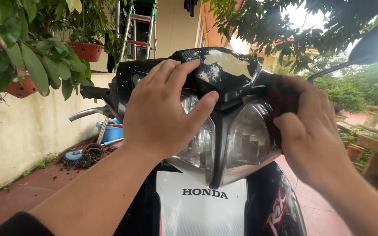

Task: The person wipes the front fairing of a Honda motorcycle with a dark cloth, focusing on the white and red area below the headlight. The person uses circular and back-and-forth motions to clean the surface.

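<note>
Black glossy plastic forms the motorcycle's front cowl [224, 70], and the left hand [162, 113] lies spread over its near side, fingers curled on the top edge and thumb pressed down across the clear headlight lens [241, 140]. On the other side the right hand [311, 135] presses a dark red cloth [281, 94] against the cowl's edge beside the lens, fingers closed around it. Behind stand a pale wall [18, 131], hanging terracotta pots [86, 50], a ladder [138, 30] and a blue bucket [110, 129].

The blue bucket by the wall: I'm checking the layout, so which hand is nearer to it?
Left. The left hand rests on the headlight cowl, toward the blue bucket; the right hand is on the far side.
</note>
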